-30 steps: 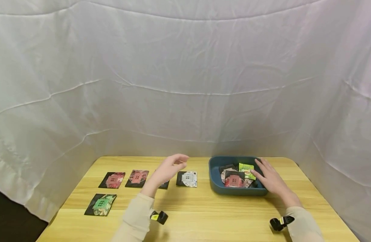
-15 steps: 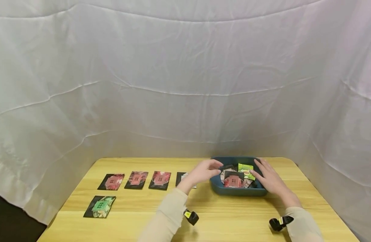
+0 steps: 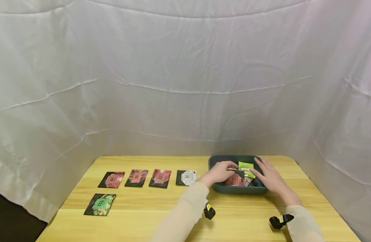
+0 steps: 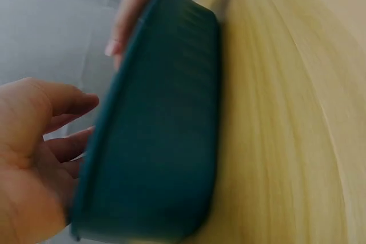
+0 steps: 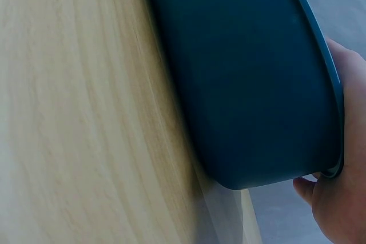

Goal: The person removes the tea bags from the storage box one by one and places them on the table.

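Observation:
My left hand (image 3: 220, 173) reaches over the left part of a dark blue plastic tub (image 3: 240, 191). Its fingers bend loosely above the sachets inside, and the left wrist view shows a gap between thumb and fingers (image 4: 68, 104) with nothing held there. At the tub's right end my right hand (image 3: 271, 178) holds the rim, thumb on the inner side and a fingertip (image 5: 304, 188) showing outside the wall. In the tub lie a green-yellow tea sachet (image 3: 246, 168), a black and red sachet (image 3: 235, 179) and others partly hidden.
On the wooden table (image 3: 137, 228), left of the tub, a row holds a white-patterned sachet (image 3: 187, 177) and three red ones, including this red sachet (image 3: 160, 178). A green sachet (image 3: 100, 204) lies nearer the front. Grey cloth (image 3: 173, 114) hangs behind and at both sides.
My left hand has moved right from above the sachet row into the tub, uncovering the third red sachet and the white-patterned one. My right hand has stayed at the tub's right end.

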Demonstrator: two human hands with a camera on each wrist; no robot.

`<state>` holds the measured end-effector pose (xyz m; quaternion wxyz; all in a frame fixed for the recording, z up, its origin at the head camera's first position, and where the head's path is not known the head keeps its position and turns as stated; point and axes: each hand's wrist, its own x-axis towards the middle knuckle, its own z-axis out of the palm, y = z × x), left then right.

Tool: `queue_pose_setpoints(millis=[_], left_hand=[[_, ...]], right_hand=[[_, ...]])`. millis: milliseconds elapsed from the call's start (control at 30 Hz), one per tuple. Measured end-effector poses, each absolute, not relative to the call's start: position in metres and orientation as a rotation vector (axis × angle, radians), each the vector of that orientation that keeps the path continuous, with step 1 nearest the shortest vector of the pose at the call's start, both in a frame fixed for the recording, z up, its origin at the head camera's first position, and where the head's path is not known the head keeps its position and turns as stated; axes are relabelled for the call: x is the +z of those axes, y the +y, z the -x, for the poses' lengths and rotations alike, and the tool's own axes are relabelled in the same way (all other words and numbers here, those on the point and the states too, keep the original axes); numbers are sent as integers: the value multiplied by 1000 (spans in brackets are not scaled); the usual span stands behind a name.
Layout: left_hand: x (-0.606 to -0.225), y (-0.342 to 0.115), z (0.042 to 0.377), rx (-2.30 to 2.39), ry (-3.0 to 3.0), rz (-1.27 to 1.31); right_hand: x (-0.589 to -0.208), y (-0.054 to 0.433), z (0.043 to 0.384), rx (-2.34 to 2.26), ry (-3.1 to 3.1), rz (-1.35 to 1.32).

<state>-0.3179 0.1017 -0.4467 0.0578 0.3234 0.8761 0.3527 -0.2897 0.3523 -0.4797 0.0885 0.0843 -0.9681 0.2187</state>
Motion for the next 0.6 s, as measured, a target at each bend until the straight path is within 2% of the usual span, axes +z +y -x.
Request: queue_pose_setpoints(millis=[333,600], left_hand=[[-460,120,325,575,2836,-1031],[-462,121,322,400,2829,-921]], right_hand=[[-478,351,291,658,-2883,-246],[-479,351,290,655,-2884,-243]])
